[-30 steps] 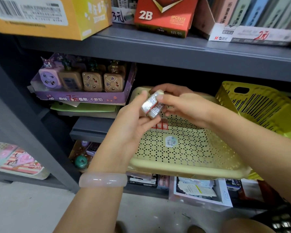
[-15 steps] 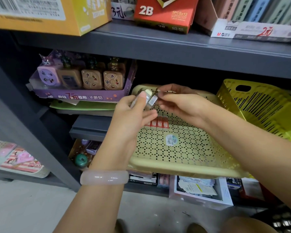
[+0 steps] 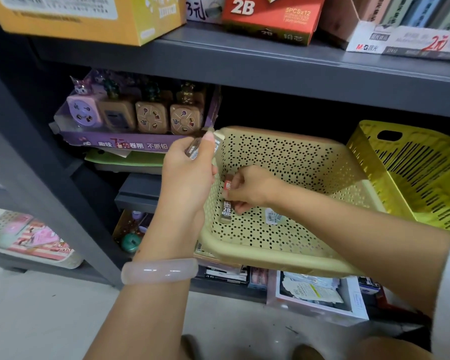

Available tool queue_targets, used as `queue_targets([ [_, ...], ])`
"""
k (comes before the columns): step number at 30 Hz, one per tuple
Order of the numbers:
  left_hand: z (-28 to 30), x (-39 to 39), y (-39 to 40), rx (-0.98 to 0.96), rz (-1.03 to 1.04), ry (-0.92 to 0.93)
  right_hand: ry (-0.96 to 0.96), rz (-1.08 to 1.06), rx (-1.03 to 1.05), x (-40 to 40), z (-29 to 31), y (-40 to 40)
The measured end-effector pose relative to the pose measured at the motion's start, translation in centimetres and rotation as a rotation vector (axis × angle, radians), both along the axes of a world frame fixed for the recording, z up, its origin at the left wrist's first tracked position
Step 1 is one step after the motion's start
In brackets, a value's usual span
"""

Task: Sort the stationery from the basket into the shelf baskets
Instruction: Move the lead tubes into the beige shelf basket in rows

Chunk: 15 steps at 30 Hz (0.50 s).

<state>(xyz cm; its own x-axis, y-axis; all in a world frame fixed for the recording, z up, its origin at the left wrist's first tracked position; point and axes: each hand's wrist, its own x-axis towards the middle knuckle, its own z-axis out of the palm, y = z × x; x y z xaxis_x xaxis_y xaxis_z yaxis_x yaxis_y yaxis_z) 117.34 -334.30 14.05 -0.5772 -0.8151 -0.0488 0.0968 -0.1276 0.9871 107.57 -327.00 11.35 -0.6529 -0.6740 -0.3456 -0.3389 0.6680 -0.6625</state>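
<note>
Your two hands work small lead cases at the beige shelf basket.

Head view: your left hand (image 3: pixel 187 175), a pale bangle (image 3: pixel 159 271) on its wrist, is curled round a few small lead cases (image 3: pixel 195 149), thumb pressed on top, and holds them up just outside the near-left corner of the beige perforated basket (image 3: pixel 291 261). Your right hand (image 3: pixel 250 189) reaches inside that basket with its fingers bent, pinching a red-topped 2B case (image 3: pixel 227 201) against the left wall, the case's lower end touching the basket floor. A white sticker (image 3: pixel 272 216) lies on the floor just beside it. A yellow slotted basket (image 3: pixel 411 172) stands touching the beige one on the right, and a purple tray of sharpeners (image 3: pixel 130 126) sits to its left on the same shelf.
</note>
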Motion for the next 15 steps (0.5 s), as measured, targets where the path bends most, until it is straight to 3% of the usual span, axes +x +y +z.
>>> queue_targets([
  [7,0.3,0.2,0.0,0.081,-0.056,0.090,-0.111,-0.004,-0.074,0.4,0.8,1.3],
  [9,0.4,0.3,0.0,0.092,-0.055,0.102,-0.128,-0.042,-0.264,0.4,1.8,1.3],
  [12,0.4,0.2,0.2,0.055,-0.061,0.092,-0.334,-0.114,-0.652,0.6,3.6,1.4],
  [15,0.4,0.2,0.4,0.036,-0.080,0.071,-0.386,-0.094,-0.758,1.1,4.3,1.4],
])
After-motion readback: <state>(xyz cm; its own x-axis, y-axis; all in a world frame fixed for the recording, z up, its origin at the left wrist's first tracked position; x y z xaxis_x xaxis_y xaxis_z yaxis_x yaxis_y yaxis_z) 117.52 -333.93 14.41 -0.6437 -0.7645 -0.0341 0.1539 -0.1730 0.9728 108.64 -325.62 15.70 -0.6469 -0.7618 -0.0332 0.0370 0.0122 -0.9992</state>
